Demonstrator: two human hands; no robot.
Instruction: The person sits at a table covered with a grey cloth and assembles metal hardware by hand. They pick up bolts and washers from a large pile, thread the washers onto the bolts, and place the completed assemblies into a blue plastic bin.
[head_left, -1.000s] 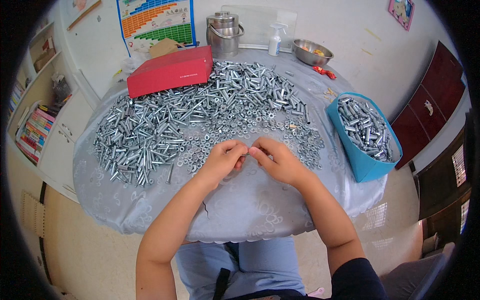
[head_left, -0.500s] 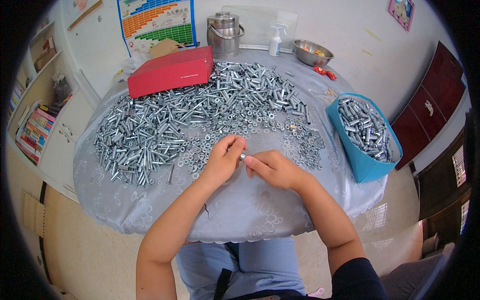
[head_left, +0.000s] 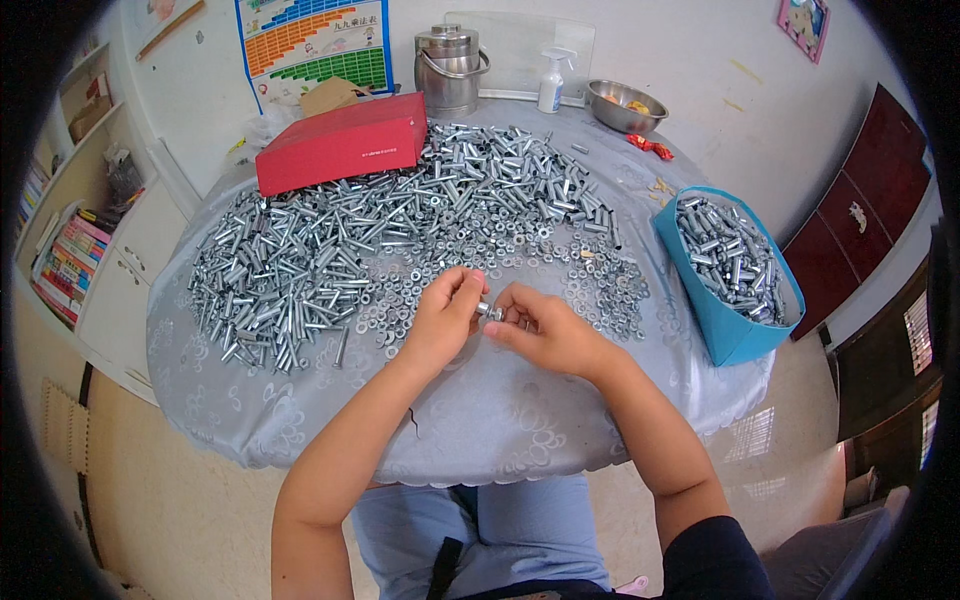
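Observation:
Over the near part of the table, my left hand (head_left: 443,315) is closed round a short silver expansion bolt (head_left: 486,310), leaving one end sticking out to the right. The thumb and curled fingers of my right hand (head_left: 548,332) are at that end, around a small ring-like part, perhaps a nut or washer. Just beyond both hands lie loose nuts and washers (head_left: 607,288). A heap of long bolts (head_left: 270,275) spreads at the left, and metal sleeves (head_left: 505,165) are piled farther back.
At the right edge stands a blue fabric bin (head_left: 738,346) filled with similar metal pieces. A red box (head_left: 345,145) rests on the heap's far side. Behind are a steel pot (head_left: 447,80), a spray bottle (head_left: 551,85) and a metal bowl (head_left: 625,118). Grey cloth (head_left: 520,420) covers the table.
My right fingers have lifted and opened slightly round the bolt's end, so more of the metal shows. My left hand has barely moved.

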